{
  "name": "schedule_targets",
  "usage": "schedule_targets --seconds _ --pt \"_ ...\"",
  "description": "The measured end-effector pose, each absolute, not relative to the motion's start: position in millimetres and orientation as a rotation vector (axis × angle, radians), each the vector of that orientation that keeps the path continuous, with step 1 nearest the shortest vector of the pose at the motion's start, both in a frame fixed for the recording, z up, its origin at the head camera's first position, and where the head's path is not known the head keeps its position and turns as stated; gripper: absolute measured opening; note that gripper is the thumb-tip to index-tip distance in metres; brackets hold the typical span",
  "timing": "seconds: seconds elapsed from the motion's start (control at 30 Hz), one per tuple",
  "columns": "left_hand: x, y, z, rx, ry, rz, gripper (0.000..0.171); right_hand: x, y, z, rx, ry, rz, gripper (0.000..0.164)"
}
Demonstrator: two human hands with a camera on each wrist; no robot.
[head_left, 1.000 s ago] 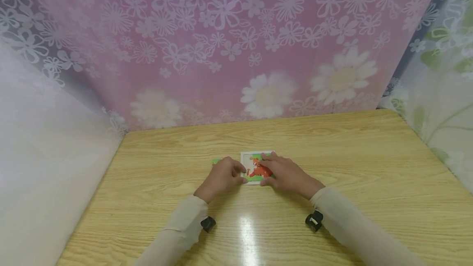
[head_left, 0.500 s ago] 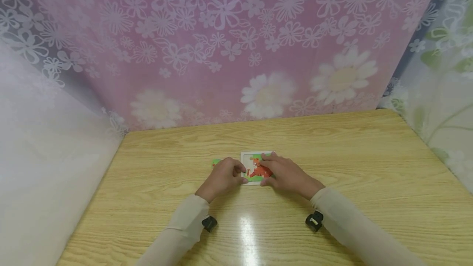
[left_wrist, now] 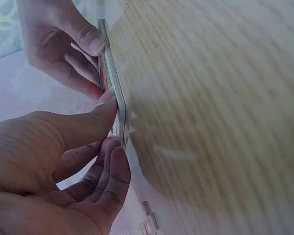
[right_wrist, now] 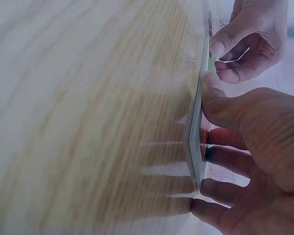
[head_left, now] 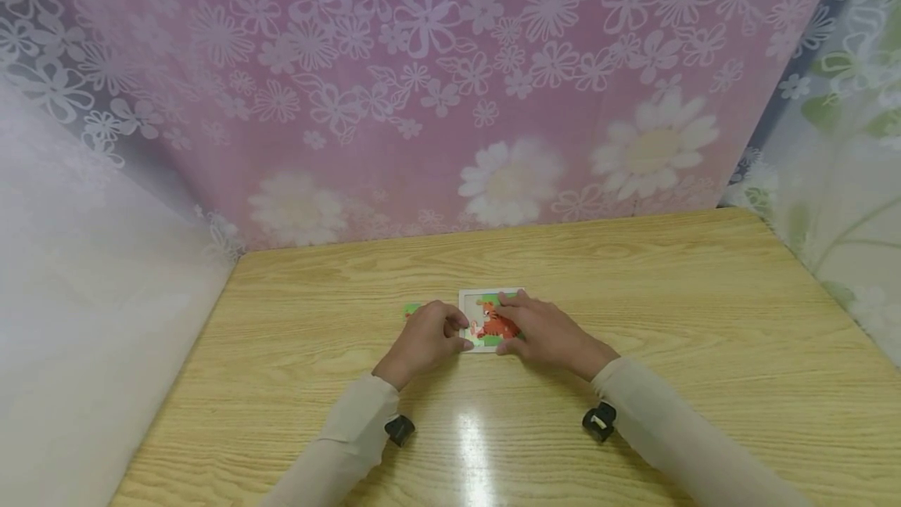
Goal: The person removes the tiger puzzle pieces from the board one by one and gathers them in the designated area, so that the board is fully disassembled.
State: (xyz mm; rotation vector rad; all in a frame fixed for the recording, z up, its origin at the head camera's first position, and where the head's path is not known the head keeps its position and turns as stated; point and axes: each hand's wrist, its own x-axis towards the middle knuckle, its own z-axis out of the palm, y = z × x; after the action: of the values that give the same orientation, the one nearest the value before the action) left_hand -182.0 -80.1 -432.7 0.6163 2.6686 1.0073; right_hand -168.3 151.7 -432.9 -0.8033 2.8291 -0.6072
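A small square jigsaw puzzle [head_left: 490,325] with a white frame lies on the table, showing an orange tiger on green. Its upper left part shows a bare pale backing [head_left: 473,307]. My left hand [head_left: 427,336] is at the lower left corner, thumb and fingertips pinching a puzzle piece [head_left: 477,339] that catches the light there. My right hand [head_left: 549,332] grips the frame's right part, thumb at the near edge and fingers spread over the picture and far edge. Its palm hides the right side. Another green puzzle piece [head_left: 411,310] lies left of the frame, partly behind my left hand.
The wood-grain table [head_left: 676,296] runs back to a pink flowered curtain [head_left: 486,100]. Pale curtains hang on the left [head_left: 105,280] and right [head_left: 838,202]. Each sleeved wrist carries a small black camera [head_left: 400,429].
The piece at the frame's lower left corner has tilted and now shines. My left hand has shifted very slightly right, uncovering more of the loose piece. My right hand stays put.
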Motion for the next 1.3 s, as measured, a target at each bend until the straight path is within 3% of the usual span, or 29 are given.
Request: schedule_targets --seconds 0.47,1.3 --pt "-180 -80 -434 0.605 2.673 1.157 0.003 -168 152 -433 -0.812 2.838 -0.599 0.067" --pt "-173 -142 -429 0.385 2.739 1.295 0.010 -167 152 -429 -0.810 2.823 -0.579 0.067"
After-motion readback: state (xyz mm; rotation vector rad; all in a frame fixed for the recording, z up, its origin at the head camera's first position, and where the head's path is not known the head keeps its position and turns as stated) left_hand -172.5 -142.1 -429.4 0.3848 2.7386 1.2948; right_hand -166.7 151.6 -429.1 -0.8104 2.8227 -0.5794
